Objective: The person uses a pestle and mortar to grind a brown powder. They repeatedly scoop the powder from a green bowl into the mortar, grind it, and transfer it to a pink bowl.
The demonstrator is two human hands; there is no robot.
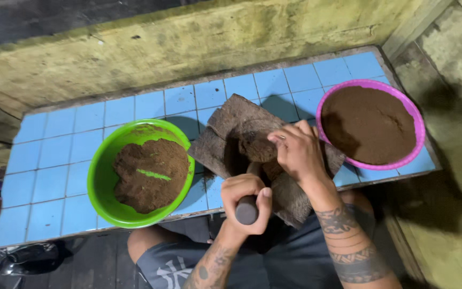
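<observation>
I am seeing my left hand (248, 200) clenching around a dark cylindrical pestle (246, 210) at the near edge of the blue tiled table (54, 176). My right hand (298, 152) is pressing, fingers curled, on a brown lump (256, 147) lying on the grinding slab (231, 134), between the green bowl (100, 176) on the left and the pink bowl (414, 115) on the right, both holding brown powder.

I see a blue-tiled counter (54, 160) set against a stained, yellow-green wall (199, 43), with dark floorboards (97, 262) below in dim light.
</observation>
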